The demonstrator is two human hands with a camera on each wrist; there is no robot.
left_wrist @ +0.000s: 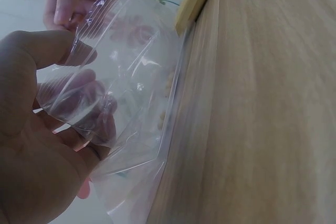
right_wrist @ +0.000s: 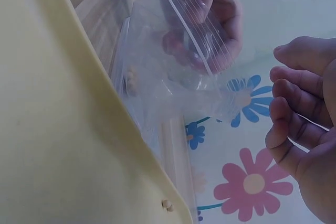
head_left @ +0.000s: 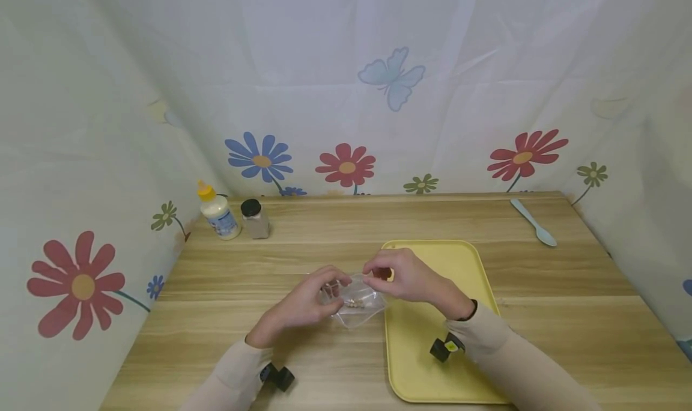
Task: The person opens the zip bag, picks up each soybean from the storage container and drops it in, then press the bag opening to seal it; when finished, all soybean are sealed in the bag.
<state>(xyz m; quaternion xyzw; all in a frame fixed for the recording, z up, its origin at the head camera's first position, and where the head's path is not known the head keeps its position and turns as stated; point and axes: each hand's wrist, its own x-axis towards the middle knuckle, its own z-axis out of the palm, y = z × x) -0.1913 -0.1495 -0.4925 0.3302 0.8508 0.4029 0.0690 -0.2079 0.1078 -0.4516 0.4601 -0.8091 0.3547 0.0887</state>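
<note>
A clear zip-seal plastic bag [head_left: 354, 318] hangs low over the table, just left of the yellow tray. Several small beige pieces [head_left: 354, 303] lie at its bottom; their kind is too blurred to tell. My left hand [head_left: 310, 300] holds the bag by its mouth, thumb on one side and fingers on the other, seen through the film in the left wrist view [left_wrist: 52, 114]. Close to the mouth's other end is my right hand [head_left: 405, 276]. Its fingers [right_wrist: 299, 82] are loosely bent, apart from the bag in the right wrist view, with nothing seen between them.
The yellow tray [head_left: 432, 363] lies under my right forearm, with a small beige piece [right_wrist: 167, 204] at its far corner. A pale blue spoon [head_left: 532, 222] rests far right. A yellow-capped bottle [head_left: 220, 219] and a black-lidded jar [head_left: 256, 220] stand far left.
</note>
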